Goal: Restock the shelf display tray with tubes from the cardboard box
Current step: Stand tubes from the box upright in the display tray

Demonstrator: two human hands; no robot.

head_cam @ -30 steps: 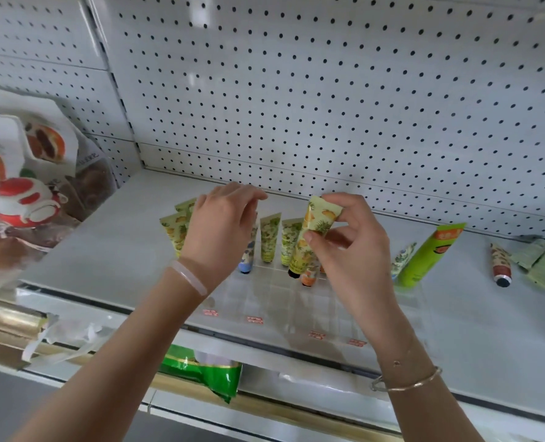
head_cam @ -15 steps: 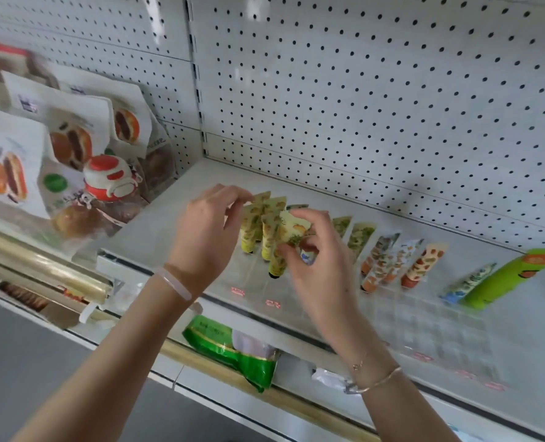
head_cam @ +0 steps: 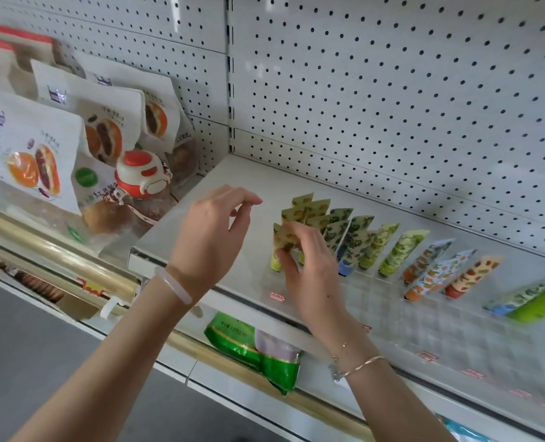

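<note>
A clear plastic display tray [head_cam: 389, 311] lies on the white shelf [head_cam: 220, 183], its back rows filled with upright patterned tubes [head_cam: 401, 250]. My right hand [head_cam: 309, 269] pinches a yellow-green pineapple-print tube [head_cam: 280, 247] and holds it cap down at the tray's left end, in front of other yellow tubes. My left hand [head_cam: 210, 234] hovers just left of the tray with loosely curled fingers and holds nothing. The cardboard box is out of view.
A larger green tube [head_cam: 542, 304] and a blue-capped one [head_cam: 513, 301] lie at the tray's right end. Snack bags [head_cam: 29, 154] and a jar with a red-and-white lid [head_cam: 140, 177] fill the neighbouring shelf on the left. A green bag [head_cam: 252, 349] hangs below the shelf edge.
The view has swung left. My right hand has carried the pineapple tube to the tray's left end and lowered it. My left hand has drawn away from the tubes to the left.
</note>
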